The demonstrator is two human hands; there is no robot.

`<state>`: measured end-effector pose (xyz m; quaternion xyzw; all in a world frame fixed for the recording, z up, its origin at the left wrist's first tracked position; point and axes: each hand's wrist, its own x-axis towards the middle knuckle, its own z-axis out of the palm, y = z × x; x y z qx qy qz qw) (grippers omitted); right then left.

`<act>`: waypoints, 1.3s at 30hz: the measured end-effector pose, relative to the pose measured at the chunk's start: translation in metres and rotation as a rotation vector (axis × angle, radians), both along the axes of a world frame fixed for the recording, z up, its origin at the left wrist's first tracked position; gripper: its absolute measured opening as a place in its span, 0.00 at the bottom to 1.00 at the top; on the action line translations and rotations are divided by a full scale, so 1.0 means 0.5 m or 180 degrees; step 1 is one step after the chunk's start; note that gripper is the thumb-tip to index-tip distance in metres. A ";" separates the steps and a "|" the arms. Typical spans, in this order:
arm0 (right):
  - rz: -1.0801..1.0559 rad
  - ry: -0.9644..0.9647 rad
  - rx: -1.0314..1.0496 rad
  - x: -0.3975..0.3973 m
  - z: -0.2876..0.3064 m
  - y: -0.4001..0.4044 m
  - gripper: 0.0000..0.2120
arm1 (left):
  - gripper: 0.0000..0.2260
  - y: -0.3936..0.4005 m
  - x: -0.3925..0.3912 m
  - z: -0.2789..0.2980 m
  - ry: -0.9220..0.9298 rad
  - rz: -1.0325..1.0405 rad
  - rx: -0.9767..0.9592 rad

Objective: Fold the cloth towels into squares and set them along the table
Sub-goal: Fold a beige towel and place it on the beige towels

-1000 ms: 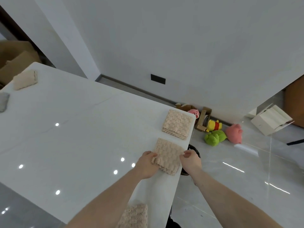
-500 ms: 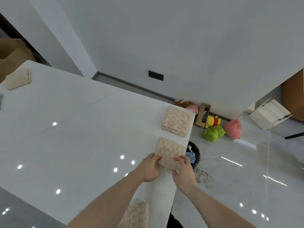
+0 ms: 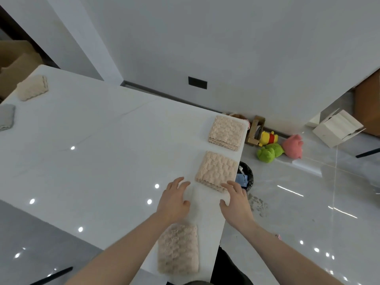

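Three beige towels folded into squares lie in a row along the right edge of the white table (image 3: 102, 161): a far towel (image 3: 227, 133), a middle towel (image 3: 218, 170) and a near towel (image 3: 178, 249). My left hand (image 3: 175, 199) hovers open just left of the middle towel's near edge, holding nothing. My right hand (image 3: 235, 199) is open too, its fingertips at the middle towel's near right corner. Another folded beige towel (image 3: 33, 87) and a grey towel (image 3: 6, 117) lie at the table's far left.
Right of the table the floor drops away, with a black bin (image 3: 245, 177) close below the edge. Plush toys (image 3: 275, 146) and a white cardboard box (image 3: 337, 128) lie on the floor by the wall. Brown boxes (image 3: 14, 62) stand past the table's far left.
Both hands have let go of the middle towel and drawn back toward me with fingers spread. The towel now lies flat and square at the table's edge.
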<state>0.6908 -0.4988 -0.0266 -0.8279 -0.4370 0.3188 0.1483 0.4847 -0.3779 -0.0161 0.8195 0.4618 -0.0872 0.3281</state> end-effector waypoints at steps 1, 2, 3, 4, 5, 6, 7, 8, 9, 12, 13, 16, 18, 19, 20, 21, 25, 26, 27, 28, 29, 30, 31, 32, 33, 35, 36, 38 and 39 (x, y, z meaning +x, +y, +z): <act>-0.0002 0.0103 -0.0044 -0.022 0.004 -0.022 0.26 | 0.30 -0.014 -0.038 -0.002 0.0033 0.0134 -0.0035; -0.0006 0.0232 -0.0100 -0.046 0.007 -0.044 0.25 | 0.30 -0.029 -0.078 -0.006 0.0060 0.0284 -0.0064; -0.0021 0.0377 -0.0159 -0.072 0.009 -0.066 0.24 | 0.30 -0.045 -0.118 -0.009 0.0086 0.0453 -0.0108; -0.0055 0.0531 -0.0236 -0.100 0.008 -0.088 0.23 | 0.30 -0.065 -0.156 -0.012 0.0099 0.0647 -0.0171; -0.0110 0.0698 -0.0335 -0.128 0.004 -0.107 0.23 | 0.30 -0.086 -0.191 -0.014 0.0091 0.0859 -0.0261; -0.0197 0.0877 -0.0478 -0.156 -0.001 -0.124 0.23 | 0.30 -0.109 -0.222 -0.018 0.0088 0.1072 -0.0399; -0.0325 0.1060 -0.0626 -0.184 -0.007 -0.138 0.24 | 0.31 -0.132 -0.250 -0.021 0.0093 0.1263 -0.0579; -0.0497 0.1230 -0.0774 -0.210 -0.014 -0.151 0.24 | 0.32 -0.154 -0.273 -0.028 0.0094 0.1414 -0.0797; -0.0695 0.1384 -0.0883 -0.233 -0.019 -0.161 0.25 | 0.33 -0.173 -0.291 -0.034 0.0091 0.1517 -0.1032; -0.1155 0.1652 -0.0934 -0.288 -0.028 -0.179 0.22 | 0.30 -0.216 -0.320 -0.054 0.0004 0.1638 -0.1576; -0.1226 0.1683 -0.0909 -0.302 -0.027 -0.181 0.20 | 0.28 -0.224 -0.320 -0.054 -0.0058 0.1641 -0.1715; -0.1272 0.1695 -0.0851 -0.327 -0.034 -0.186 0.16 | 0.18 -0.236 -0.309 -0.055 -0.0214 0.1539 -0.2010; -0.1253 0.1700 -0.0805 -0.335 -0.033 -0.189 0.13 | 0.13 -0.235 -0.297 -0.053 -0.0318 0.1435 -0.1935; -0.1288 0.1707 -0.0739 -0.337 -0.030 -0.190 0.11 | 0.11 -0.232 -0.289 -0.048 -0.0373 0.1414 -0.1839; -0.1350 0.1707 -0.0638 -0.337 -0.023 -0.192 0.09 | 0.10 -0.227 -0.278 -0.040 -0.0449 0.1401 -0.1715; -0.1426 0.1694 -0.0520 -0.336 -0.014 -0.193 0.08 | 0.09 -0.222 -0.266 -0.031 -0.0536 0.1380 -0.1578; -0.1741 0.1653 -0.0194 -0.311 0.002 -0.201 0.08 | 0.10 -0.208 -0.211 -0.002 -0.0789 0.1128 -0.1344; -0.1788 0.1663 -0.0188 -0.302 0.000 -0.204 0.09 | 0.11 -0.205 -0.200 0.003 -0.0788 0.1078 -0.1315; -0.1836 0.1714 -0.0202 -0.295 -0.003 -0.208 0.09 | 0.12 -0.202 -0.190 0.006 -0.0767 0.1048 -0.1298; -0.1877 0.1796 -0.0232 -0.288 -0.007 -0.212 0.10 | 0.12 -0.200 -0.183 0.007 -0.0733 0.1024 -0.1284; -0.1882 0.1841 -0.0280 -0.281 -0.011 -0.217 0.10 | 0.13 -0.200 -0.179 0.007 -0.0659 0.0997 -0.1285; -0.1838 0.1803 -0.0332 -0.274 -0.013 -0.221 0.10 | 0.12 -0.200 -0.177 0.006 -0.0529 0.0940 -0.1281; -0.1770 0.1703 -0.0376 -0.265 -0.014 -0.224 0.10 | 0.11 -0.203 -0.176 0.004 -0.0336 0.0824 -0.1309; -0.1692 0.1576 -0.0390 -0.252 -0.016 -0.224 0.10 | 0.10 -0.207 -0.177 0.001 -0.0136 0.0652 -0.1399; -0.1592 0.1445 -0.0373 -0.238 -0.017 -0.220 0.11 | 0.10 -0.212 -0.178 -0.003 0.0037 0.0469 -0.1573; -0.1348 0.1232 -0.0353 -0.206 -0.018 -0.205 0.13 | 0.07 -0.225 -0.180 0.004 0.0349 0.0110 -0.1959; -0.1246 0.1171 -0.0329 -0.191 -0.015 -0.193 0.12 | 0.08 -0.227 -0.181 0.007 0.0482 -0.0019 -0.2032; -0.1115 0.1104 -0.0302 -0.166 -0.013 -0.172 0.12 | 0.09 -0.225 -0.182 0.012 0.0582 0.0068 -0.1935; -0.1056 0.1034 -0.0315 -0.157 -0.013 -0.167 0.13 | 0.08 -0.223 -0.179 0.011 0.0569 0.0208 -0.1742</act>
